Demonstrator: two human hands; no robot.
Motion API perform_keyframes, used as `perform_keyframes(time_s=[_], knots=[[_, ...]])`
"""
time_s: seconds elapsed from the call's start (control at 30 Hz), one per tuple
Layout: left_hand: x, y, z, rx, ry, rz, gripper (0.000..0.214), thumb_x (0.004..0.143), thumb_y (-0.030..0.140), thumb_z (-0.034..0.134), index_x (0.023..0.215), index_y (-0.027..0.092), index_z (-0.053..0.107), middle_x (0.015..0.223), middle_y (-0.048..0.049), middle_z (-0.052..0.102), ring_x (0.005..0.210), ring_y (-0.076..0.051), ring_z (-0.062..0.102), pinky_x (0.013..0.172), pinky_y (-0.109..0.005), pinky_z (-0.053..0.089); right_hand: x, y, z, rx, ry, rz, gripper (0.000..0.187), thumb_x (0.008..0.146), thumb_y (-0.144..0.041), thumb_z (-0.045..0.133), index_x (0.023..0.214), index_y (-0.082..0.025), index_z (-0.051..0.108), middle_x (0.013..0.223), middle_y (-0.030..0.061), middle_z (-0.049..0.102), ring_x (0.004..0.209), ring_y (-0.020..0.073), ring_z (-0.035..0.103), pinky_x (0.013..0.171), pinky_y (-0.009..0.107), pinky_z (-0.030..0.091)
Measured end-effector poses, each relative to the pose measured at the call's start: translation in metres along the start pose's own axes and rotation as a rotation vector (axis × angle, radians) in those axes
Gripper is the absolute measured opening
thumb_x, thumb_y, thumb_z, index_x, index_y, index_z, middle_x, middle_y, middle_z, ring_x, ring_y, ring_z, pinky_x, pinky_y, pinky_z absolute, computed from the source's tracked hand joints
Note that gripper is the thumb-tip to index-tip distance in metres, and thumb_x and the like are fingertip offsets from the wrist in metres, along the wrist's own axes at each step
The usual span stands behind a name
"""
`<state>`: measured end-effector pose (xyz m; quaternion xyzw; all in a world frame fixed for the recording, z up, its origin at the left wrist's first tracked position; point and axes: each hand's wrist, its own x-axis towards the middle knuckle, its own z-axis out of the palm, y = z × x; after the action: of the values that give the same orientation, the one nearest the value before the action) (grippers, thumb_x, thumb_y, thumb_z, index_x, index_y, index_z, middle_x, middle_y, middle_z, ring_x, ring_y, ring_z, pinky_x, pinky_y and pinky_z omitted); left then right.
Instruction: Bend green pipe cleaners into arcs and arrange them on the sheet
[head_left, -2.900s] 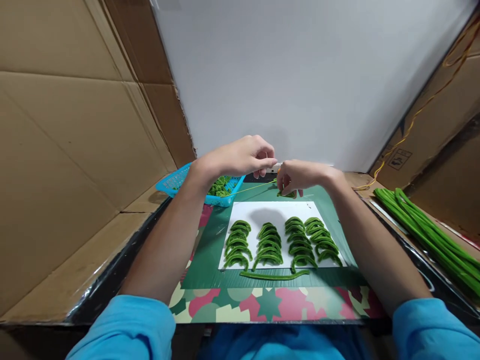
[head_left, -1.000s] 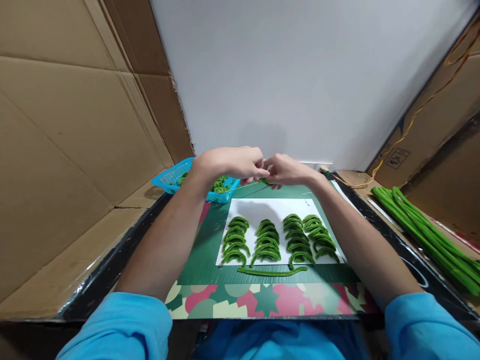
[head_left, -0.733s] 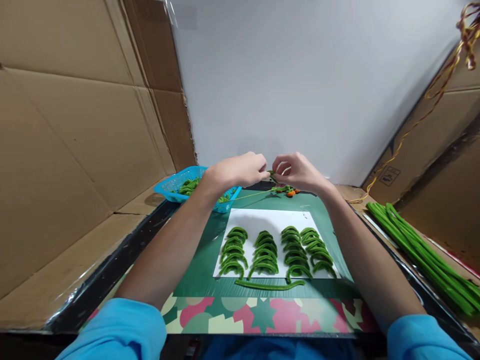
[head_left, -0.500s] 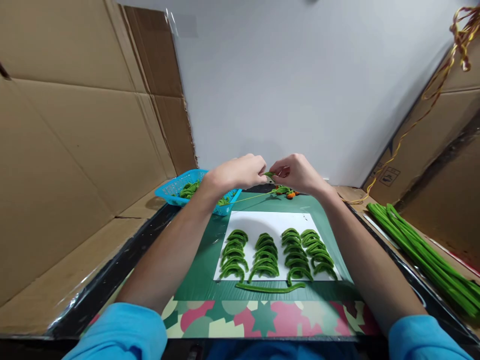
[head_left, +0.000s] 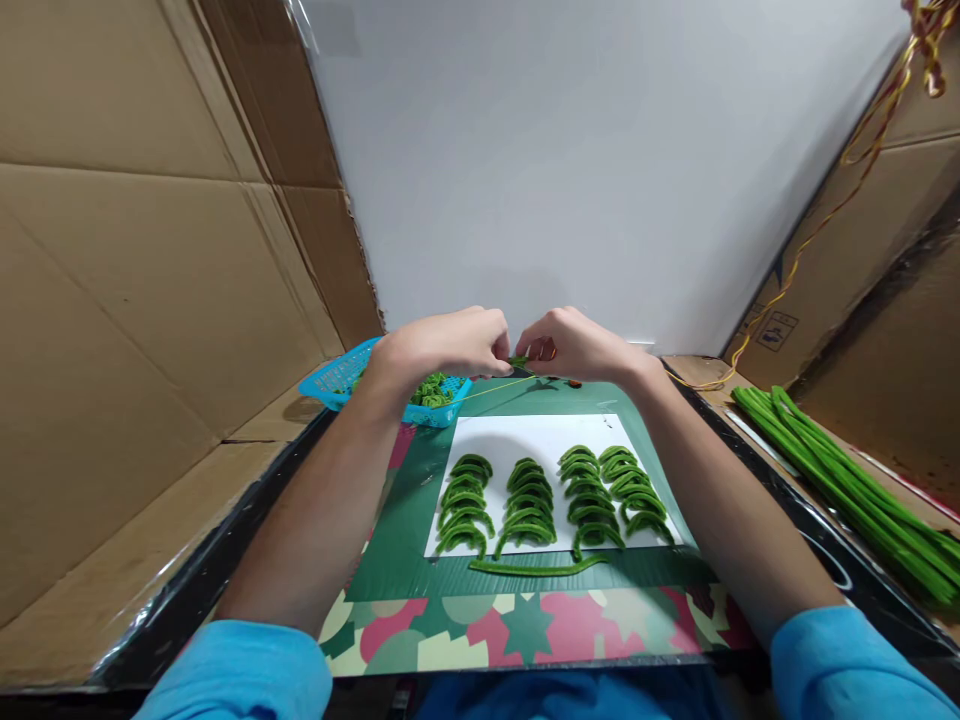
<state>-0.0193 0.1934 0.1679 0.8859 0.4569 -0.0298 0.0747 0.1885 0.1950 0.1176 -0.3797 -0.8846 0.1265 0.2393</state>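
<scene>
Between my two hands, over the far edge of the green mat, a short green pipe cleaner piece (head_left: 517, 361) is pinched. My left hand (head_left: 471, 342) has its fingers closed on one end; my right hand (head_left: 566, 342) closes on the other, its fingertips partly hidden. A thin yellow cord (head_left: 487, 389) runs from the blue basket toward my right hand. Nearer me, a white sheet (head_left: 510, 432) bears several stacks of bent green pipe cleaners (head_left: 529, 505). One longer, nearly straight green pipe cleaner (head_left: 536, 570) lies along its front edge.
A blue basket (head_left: 319, 388) holding green pieces stands at the back left. Long green pipe cleaners (head_left: 847, 490) lie in a bundle at the right. Cardboard walls (head_left: 135, 250) flank the table, and a yellow-brown twisted cord (head_left: 806, 270) hangs down the right side.
Both hands have shifted slightly left with the green piece. The orange-and-green item below them is now mostly hidden. The view has turned a little; the stacks on the sheet are unchanged.
</scene>
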Motion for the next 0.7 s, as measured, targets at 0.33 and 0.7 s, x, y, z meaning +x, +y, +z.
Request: perform_keyframes(time_s=[0.33, 0.7], knots=[[-0.003, -0.017, -0.008, -0.132, -0.176, -0.014, 0.057, 0.093, 0.062, 0.054, 0.133, 0.024, 0.067, 0.102, -0.0080, 0.079, 0.087, -0.021, 0.070, 0.073, -0.029, 0.045, 0.012, 0.018, 0.045, -0.054, -0.613, 0.191, 0.010, 0.086, -0.017, 0.073, 0.095, -0.016, 0.078, 0.072, 0.0025, 0.076, 0.061, 0.0135, 0.070, 0.060, 0.024, 0.050], [-0.003, -0.014, -0.007, -0.147, -0.194, -0.009, 0.062, 0.094, 0.063, 0.053, 0.142, 0.025, 0.061, 0.111, -0.0089, 0.078, 0.095, -0.022, 0.069, 0.078, -0.030, 0.046, 0.014, -0.003, 0.055, -0.133, -0.804, 0.175, 0.023, 0.088, -0.025, 0.077, 0.110, -0.017, 0.075, 0.093, 0.0045, 0.079, 0.077, 0.0161, 0.071, 0.063, 0.025, 0.048]])
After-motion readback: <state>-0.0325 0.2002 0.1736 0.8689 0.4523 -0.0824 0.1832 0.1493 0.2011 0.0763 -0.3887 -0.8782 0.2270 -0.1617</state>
